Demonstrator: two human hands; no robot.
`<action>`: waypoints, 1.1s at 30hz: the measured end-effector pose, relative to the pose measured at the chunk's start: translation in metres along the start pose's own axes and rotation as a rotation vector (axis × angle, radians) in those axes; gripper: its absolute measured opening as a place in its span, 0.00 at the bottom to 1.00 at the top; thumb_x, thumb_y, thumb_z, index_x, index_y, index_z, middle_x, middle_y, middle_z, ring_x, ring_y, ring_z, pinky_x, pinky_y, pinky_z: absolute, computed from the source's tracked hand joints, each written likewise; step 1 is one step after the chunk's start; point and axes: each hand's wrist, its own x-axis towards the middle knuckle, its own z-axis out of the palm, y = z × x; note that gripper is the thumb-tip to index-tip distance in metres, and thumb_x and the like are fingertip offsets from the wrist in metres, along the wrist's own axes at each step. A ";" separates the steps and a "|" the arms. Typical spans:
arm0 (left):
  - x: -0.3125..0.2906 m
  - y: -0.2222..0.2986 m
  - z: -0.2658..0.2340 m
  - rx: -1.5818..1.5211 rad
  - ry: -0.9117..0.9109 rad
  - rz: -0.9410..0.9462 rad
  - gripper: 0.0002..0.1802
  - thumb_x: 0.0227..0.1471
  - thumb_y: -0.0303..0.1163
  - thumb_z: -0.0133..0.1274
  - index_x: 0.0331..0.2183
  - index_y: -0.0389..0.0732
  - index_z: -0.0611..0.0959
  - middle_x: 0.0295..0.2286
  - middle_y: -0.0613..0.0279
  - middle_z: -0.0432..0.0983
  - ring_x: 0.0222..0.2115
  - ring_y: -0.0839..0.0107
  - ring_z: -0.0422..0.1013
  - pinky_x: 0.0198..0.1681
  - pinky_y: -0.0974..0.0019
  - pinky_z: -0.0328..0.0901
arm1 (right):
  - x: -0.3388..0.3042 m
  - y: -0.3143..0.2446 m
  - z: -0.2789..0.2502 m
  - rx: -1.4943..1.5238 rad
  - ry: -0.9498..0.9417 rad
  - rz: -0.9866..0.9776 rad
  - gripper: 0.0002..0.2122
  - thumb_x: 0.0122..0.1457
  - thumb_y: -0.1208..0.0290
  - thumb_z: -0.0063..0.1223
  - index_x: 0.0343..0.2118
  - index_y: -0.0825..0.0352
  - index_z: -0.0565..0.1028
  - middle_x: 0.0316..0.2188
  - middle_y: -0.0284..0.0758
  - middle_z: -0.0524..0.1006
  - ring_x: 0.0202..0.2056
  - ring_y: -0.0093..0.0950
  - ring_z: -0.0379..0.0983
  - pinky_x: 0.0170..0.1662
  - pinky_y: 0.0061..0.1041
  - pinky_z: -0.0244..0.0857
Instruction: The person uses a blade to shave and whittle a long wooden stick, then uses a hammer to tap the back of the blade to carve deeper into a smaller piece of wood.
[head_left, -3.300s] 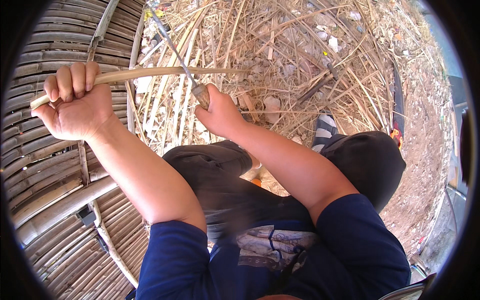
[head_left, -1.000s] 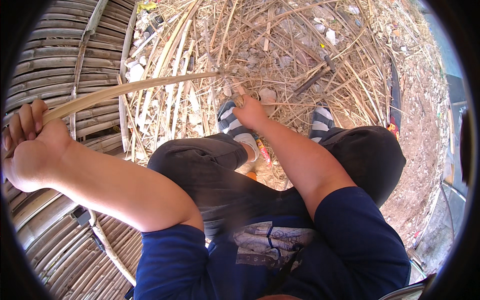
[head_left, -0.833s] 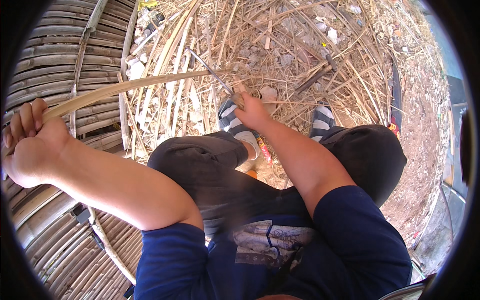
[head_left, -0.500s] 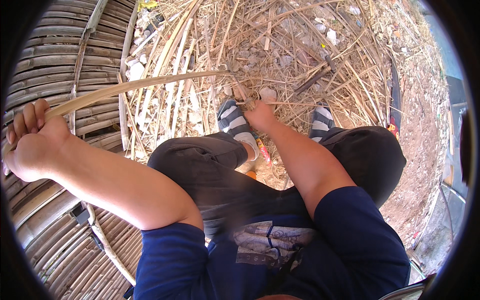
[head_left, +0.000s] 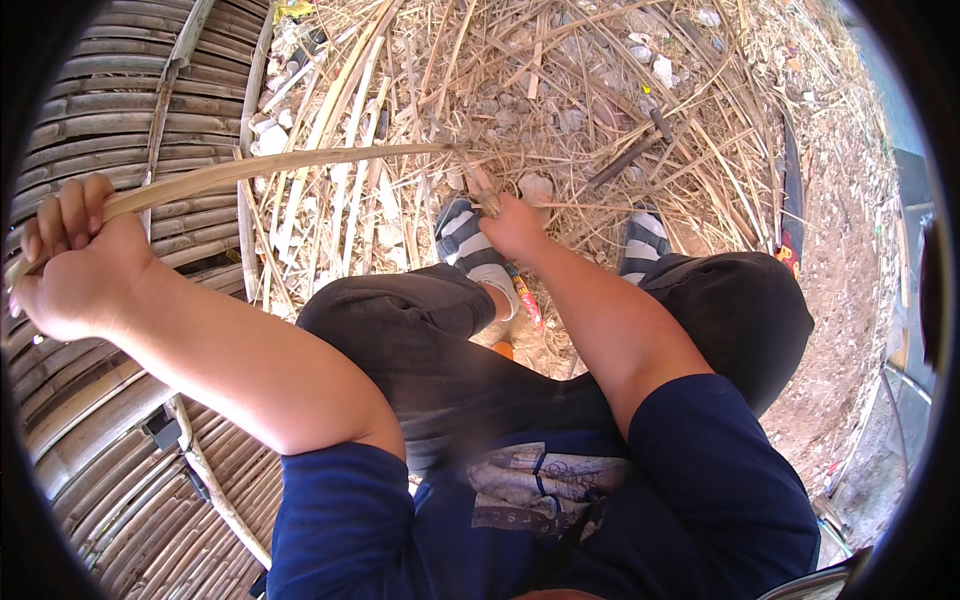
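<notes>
seen from the head camera, a person's left hand [head_left: 88, 275], out at 9 o'clock, is curled round one end of a curving, pale strip [head_left: 255, 172] of what looks like bamboo. the strip's long axis runs from 9 o'clock toward 2, its free tip just off the right hand [head_left: 515, 228], at that hand's 11 o'clock; the right is the nearer hand to the tip. that right hand, near 12 o'clock, is closed around a tool handle [head_left: 489, 204]; the tool's far part is lost against the litter, and whether it touches the strip cannot be told. loose strips [head_left: 350, 75] cover the ground [head_left: 840, 300] toward 12 o'clock, with a slatted wall [head_left: 110, 130] at 10.
</notes>
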 end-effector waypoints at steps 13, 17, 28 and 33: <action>-0.004 -0.027 0.004 -0.131 -0.143 0.002 0.20 0.59 0.44 0.35 0.18 0.48 0.63 0.12 0.69 0.48 0.14 0.76 0.43 0.19 0.67 0.43 | 0.003 -0.072 -0.016 0.171 0.051 -0.194 0.20 0.50 0.66 0.57 0.43 0.73 0.73 0.31 0.53 0.79 0.38 0.51 0.77 0.41 0.44 0.69; -0.016 -0.044 0.020 -0.092 -0.073 0.014 0.30 0.64 0.57 0.28 0.19 0.47 0.64 0.13 0.69 0.49 0.14 0.75 0.43 0.20 0.68 0.42 | -0.004 -0.089 -0.019 0.269 0.037 -0.193 0.18 0.50 0.66 0.58 0.41 0.71 0.72 0.28 0.51 0.78 0.34 0.48 0.77 0.39 0.43 0.69; -0.015 -0.045 0.012 -0.216 -0.176 -0.066 0.32 0.64 0.62 0.30 0.19 0.47 0.64 0.13 0.69 0.47 0.16 0.74 0.41 0.21 0.68 0.39 | -0.027 -0.161 -0.033 0.344 -0.046 -0.492 0.18 0.50 0.68 0.57 0.43 0.71 0.73 0.29 0.48 0.78 0.32 0.43 0.77 0.38 0.39 0.69; -0.017 -0.043 0.002 -0.173 -0.063 -0.033 0.33 0.62 0.64 0.34 0.19 0.47 0.64 0.13 0.70 0.47 0.16 0.74 0.41 0.22 0.67 0.39 | -0.001 -0.100 -0.025 0.130 -0.015 -0.253 0.21 0.53 0.65 0.53 0.49 0.72 0.72 0.38 0.52 0.79 0.41 0.48 0.77 0.48 0.40 0.69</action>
